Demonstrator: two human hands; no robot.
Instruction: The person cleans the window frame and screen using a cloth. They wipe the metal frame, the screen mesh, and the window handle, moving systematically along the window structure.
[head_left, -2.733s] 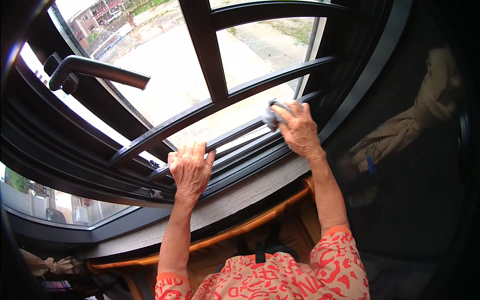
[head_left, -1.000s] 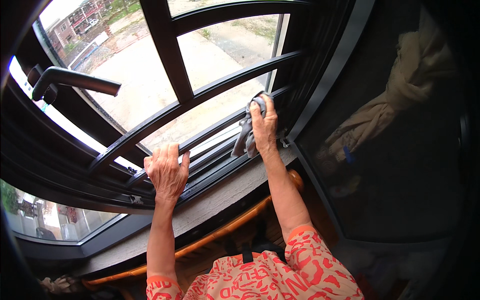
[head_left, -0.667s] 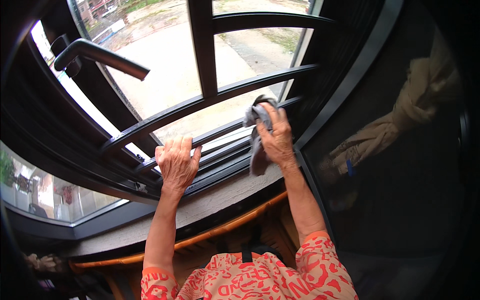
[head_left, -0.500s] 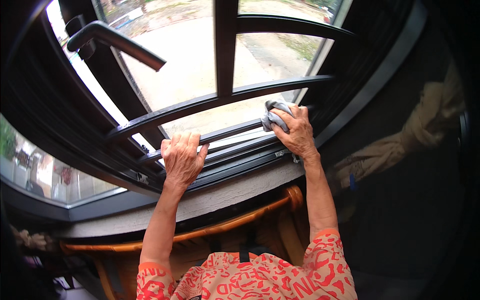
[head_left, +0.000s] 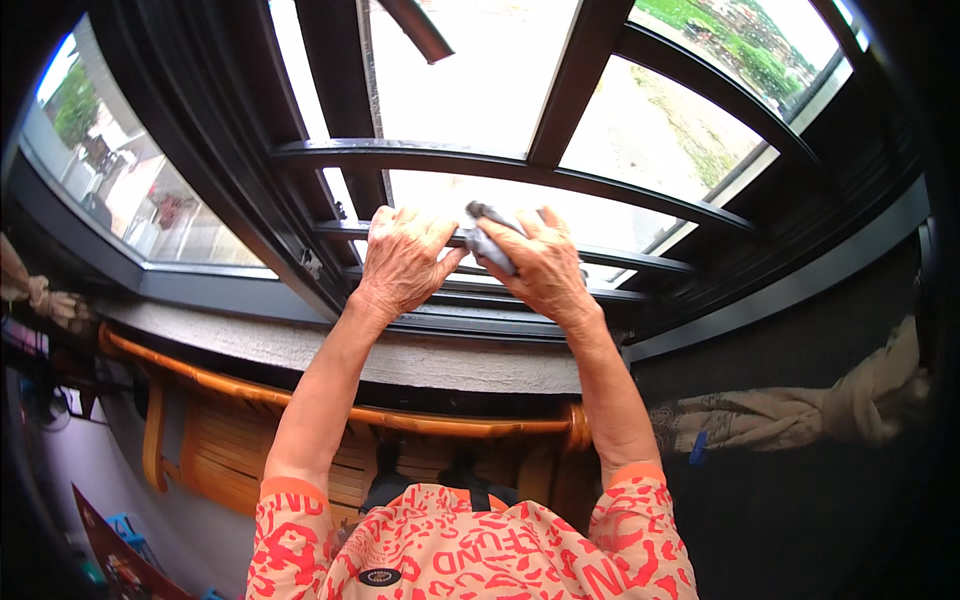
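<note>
Dark metal bars cross the window in front of me. My left hand (head_left: 408, 258) is closed around the lower horizontal bar (head_left: 338, 229), its fingers curled over the far side and its thumb toward the right hand. Just to its right, my right hand (head_left: 545, 268) grips a crumpled grey cloth (head_left: 492, 242), which is pressed against that same bar. The cloth nearly touches my left thumb. Part of the bar is hidden behind both hands. A second, longer bar (head_left: 420, 158) runs above them.
A pale rough sill (head_left: 480, 368) lies below the window frame. Beneath it stands a slatted wooden bench (head_left: 240, 455). A dark window handle (head_left: 420, 32) juts in at the top. Knotted beige curtains (head_left: 790, 408) hang at the right, with a blue clip (head_left: 698, 447).
My right hand has slid the cloth left along the lower bar, close to my left hand. The left hand keeps its hold. The view has turned, showing more of the bench.
</note>
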